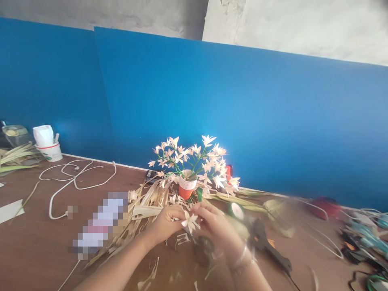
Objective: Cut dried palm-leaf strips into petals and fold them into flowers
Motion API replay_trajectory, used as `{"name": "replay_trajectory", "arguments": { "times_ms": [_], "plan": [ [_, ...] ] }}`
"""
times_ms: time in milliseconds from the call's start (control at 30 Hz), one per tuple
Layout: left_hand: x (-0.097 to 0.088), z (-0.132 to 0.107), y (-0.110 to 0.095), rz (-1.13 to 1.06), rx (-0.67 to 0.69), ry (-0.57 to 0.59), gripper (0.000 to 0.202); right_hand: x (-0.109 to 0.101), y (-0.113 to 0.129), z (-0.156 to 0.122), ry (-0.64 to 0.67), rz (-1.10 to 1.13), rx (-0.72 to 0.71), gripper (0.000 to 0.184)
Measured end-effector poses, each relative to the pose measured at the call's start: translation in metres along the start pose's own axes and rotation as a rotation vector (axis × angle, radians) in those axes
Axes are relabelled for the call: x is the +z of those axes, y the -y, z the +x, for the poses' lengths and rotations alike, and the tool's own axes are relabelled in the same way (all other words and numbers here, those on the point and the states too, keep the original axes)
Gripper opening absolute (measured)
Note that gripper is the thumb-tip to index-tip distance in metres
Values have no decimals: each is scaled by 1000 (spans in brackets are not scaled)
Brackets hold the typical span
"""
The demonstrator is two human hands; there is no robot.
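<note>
A pale flower (190, 221) with pointed petals, apparently folded from dried husk, sits between my two hands. My left hand (168, 221) pinches it from the left, thumb toward the petals. From the right, the curled fingers of my right hand (209, 218) close at the flower's upper edge; their exact contact is partly hidden. Just beyond stands an orange and white cup (187, 186) holding green stems topped with many similar flowers (212, 163). Dried husk strips (148, 208) lie to the left of my hands. Below them is a dark, blurred tool, perhaps scissors (203, 247).
To the right lies a black glue gun (269, 246), with a tape roll (237, 211) behind it. A white cable (77, 178) loops across the brown table (33, 250) at left, near a paper cup (51, 152). Clutter and cords fill the far right. A blue panel (242, 101) borders the back.
</note>
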State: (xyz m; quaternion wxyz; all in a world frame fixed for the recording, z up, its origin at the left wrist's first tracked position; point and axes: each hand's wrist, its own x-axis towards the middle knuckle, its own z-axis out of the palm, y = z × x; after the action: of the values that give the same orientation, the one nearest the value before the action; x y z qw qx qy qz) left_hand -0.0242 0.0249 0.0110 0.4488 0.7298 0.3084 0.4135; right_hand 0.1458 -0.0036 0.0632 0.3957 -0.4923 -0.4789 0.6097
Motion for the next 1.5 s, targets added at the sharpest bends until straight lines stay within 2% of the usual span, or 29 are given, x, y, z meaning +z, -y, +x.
{"name": "replay_trajectory", "arguments": {
  "times_ms": [100, 233, 300, 567, 833, 1033, 1333, 1433, 1500],
  "plan": [
    [-3, 3, 5, 45, 28, -201, 21, -2, -1, 1, -44, -30, -16, 25],
    [-5, 4, 7, 88, 40, -273, 22, 3, -4, 2, 83, -12, 53, 25],
    [-4, 4, 6, 93, 39, -278, 22, 9, -6, 1, 95, 20, 68, 26],
    [1, 4, 7, 50, 17, -282, 22, 23, -10, -1, -54, -14, -3, 27],
    [-3, 4, 12, 97, 46, -310, 18, 15, -5, 0, -39, 25, -44, 33],
    [-1, 3, 12, 86, 60, -260, 21, 14, -5, -2, -43, 43, -20, 32],
    [0, 1, 13, -35, -41, -209, 21, 12, -9, 3, 0, 65, -1, 31],
    [1, 1, 10, -178, -148, -221, 17, 11, -8, 2, -50, 42, -5, 29],
    [3, 1, 7, -315, -237, -229, 20, 11, -8, 3, -103, 12, -56, 26]
  ]
}}
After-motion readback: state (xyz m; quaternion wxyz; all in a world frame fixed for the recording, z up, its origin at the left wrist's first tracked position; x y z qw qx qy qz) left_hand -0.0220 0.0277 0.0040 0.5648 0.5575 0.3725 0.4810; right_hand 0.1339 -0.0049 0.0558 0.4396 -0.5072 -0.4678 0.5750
